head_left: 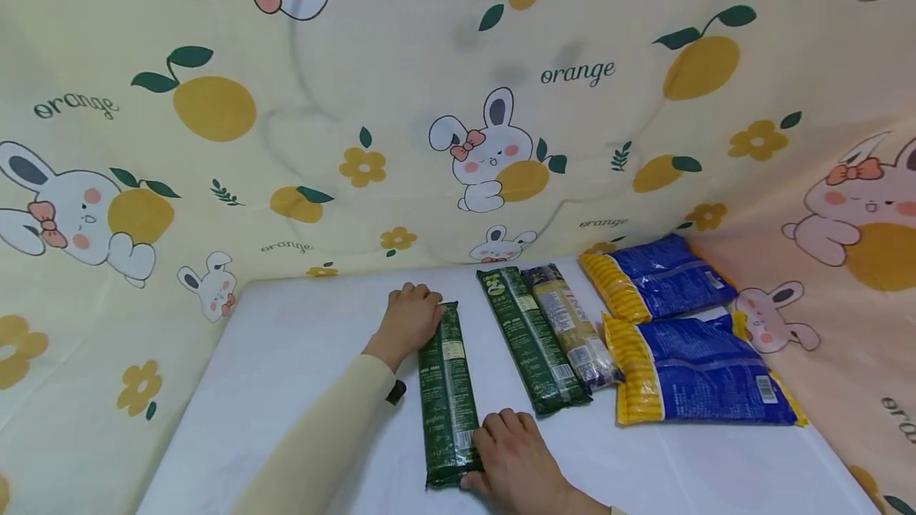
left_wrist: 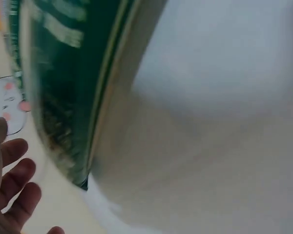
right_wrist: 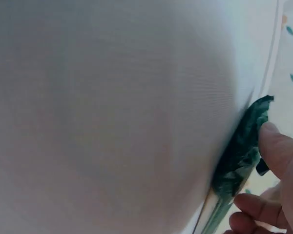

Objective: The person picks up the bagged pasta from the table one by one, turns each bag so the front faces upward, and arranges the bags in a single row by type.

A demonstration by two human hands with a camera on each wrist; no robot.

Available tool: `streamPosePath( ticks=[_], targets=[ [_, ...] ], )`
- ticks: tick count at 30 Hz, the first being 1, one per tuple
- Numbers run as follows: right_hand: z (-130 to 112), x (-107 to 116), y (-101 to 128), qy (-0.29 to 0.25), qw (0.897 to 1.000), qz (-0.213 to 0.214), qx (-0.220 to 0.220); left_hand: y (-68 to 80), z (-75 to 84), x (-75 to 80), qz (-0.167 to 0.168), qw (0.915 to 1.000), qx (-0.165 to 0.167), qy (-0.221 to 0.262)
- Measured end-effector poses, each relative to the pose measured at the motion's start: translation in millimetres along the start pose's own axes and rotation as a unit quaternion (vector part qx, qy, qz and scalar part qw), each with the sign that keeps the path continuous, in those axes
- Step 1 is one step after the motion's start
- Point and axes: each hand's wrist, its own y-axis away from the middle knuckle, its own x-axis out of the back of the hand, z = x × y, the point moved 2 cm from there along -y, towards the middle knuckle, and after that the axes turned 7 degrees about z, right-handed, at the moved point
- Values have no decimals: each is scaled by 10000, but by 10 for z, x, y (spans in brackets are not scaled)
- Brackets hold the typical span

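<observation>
Head view looks down on a white table (head_left: 286, 356) backed and flanked by a pale yellow cloth (head_left: 401, 62) printed with rabbits, oranges and flowers; the cloth turns pinkish on the right side. A long dark green noodle packet (head_left: 447, 396) lies lengthwise on the table's middle, between both hands. The left hand (head_left: 409, 320) rests at the packet's far end, its fingers curled over that end and touching it. The right hand (head_left: 511, 451) sits at the near end, its fingers bent against the packet's right edge and its thumb near the bottom corner; the right wrist view shows the thumb (right_wrist: 278, 146) pressed on the crimped green end of the packet (right_wrist: 239, 151). In the left wrist view the fingers (left_wrist: 17, 180) appear loosely spread beside the packet (left_wrist: 63, 87), so how firmly that hand grips cannot be told.

To the right, well apart from the held packet, a second green packet (head_left: 533, 340) lies touching a clear noodle packet (head_left: 572, 324), and beyond them two blue-and-yellow bags (head_left: 687, 332) lie one behind the other near the table's right edge. The table's left half is bare white surface up to the left edge, where the cloth hangs close.
</observation>
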Motion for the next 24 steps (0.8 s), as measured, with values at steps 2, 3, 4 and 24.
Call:
streamPosePath(
  ticks=[2, 3, 4, 24],
  targets=[
    [9, -22, 16, 141, 9998, 80, -93, -80, 14, -73, -109, 9999, -27, -54],
    [11, -34, 21, 203, 9997, 116, -121, -108, 22, -107, -175, 9998, -33, -77],
    [12, -49, 26, 247, 9995, 168, -132, -131, 31, -143, -258, 9996, -29, -99],
    [2, -124, -58, 797, 9966, 198, -55, -199, 84, -409, -131, 9987, 21, -494]
  ],
)
